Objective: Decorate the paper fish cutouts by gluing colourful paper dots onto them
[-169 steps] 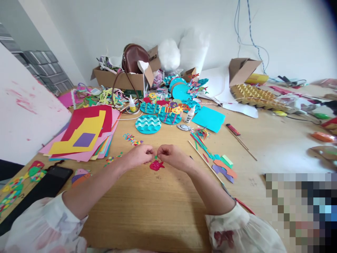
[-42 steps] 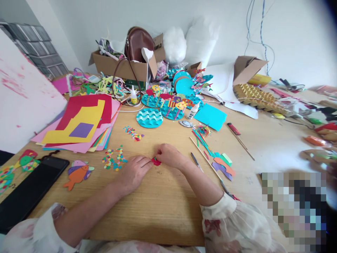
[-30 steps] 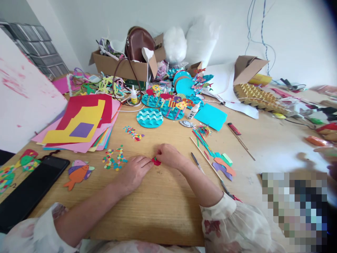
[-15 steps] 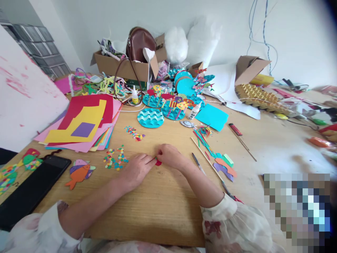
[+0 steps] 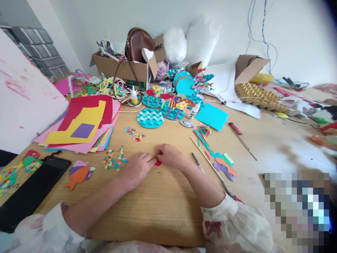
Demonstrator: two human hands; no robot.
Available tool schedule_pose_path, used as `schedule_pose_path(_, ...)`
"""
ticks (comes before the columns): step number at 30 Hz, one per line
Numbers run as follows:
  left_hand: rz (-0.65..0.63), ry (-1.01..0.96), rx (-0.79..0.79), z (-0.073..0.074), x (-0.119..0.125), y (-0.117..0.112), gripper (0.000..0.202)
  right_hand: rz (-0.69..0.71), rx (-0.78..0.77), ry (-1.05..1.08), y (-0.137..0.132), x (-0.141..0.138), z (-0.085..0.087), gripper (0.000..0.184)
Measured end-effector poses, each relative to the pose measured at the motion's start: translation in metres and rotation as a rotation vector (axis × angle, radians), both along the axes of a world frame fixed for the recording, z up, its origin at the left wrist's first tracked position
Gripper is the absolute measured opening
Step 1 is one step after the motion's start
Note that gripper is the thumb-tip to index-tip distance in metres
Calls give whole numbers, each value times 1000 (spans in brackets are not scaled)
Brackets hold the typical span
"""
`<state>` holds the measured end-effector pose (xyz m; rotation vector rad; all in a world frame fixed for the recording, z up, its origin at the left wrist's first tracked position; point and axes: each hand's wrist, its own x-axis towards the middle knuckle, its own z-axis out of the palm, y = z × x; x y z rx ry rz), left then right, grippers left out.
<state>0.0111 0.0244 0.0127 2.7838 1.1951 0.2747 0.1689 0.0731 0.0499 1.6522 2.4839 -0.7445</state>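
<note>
My left hand point(image 5: 140, 168) rests low over the table with its fingers together, their tips pressed at the edge of a small red paper piece point(image 5: 158, 162). Bent over the same piece from the right, my right hand point(image 5: 168, 155) has thumb and fingers closed in a pinch; whatever lies between the tips is hidden. Most of the red piece is covered by the fingers. Left of my left hand lie loose coloured paper dots point(image 5: 115, 159). Farther left are stacked paper fish point(image 5: 79, 174), orange on top. More tiny dots point(image 5: 131, 131) lie beyond my hands.
Coloured paper sheets point(image 5: 84, 119) and a black phone point(image 5: 37, 188) lie left. Blue wavy discs point(image 5: 150, 118) and a glue bottle point(image 5: 194, 110) stand ahead. A pen point(image 5: 197, 161), wooden stick point(image 5: 205, 156), scissors point(image 5: 231, 195) and paper scraps point(image 5: 223, 168) lie right.
Both hands stay at nearly the same place over the red paper piece, with only slight finger movement. The view has shifted very slightly.
</note>
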Motion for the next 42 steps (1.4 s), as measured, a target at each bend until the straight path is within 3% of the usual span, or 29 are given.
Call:
schedule_pose_path(7, 1, 18, 33, 1, 0, 0, 22, 15, 28, 112, -4, 13, 13, 26)
schedule_pose_path(16, -2, -10, 37, -6, -3, 0, 24, 101, 23, 144, -8, 5, -7, 29)
schedule_pose_path(24, -34, -92, 36, -6, -13, -5, 25, 54, -6, 181, -11, 6, 8, 30)
schedule_pose_path(42, -38, -92, 55, -7, -14, -10, 25, 62, -46, 183, -12, 6, 3, 27)
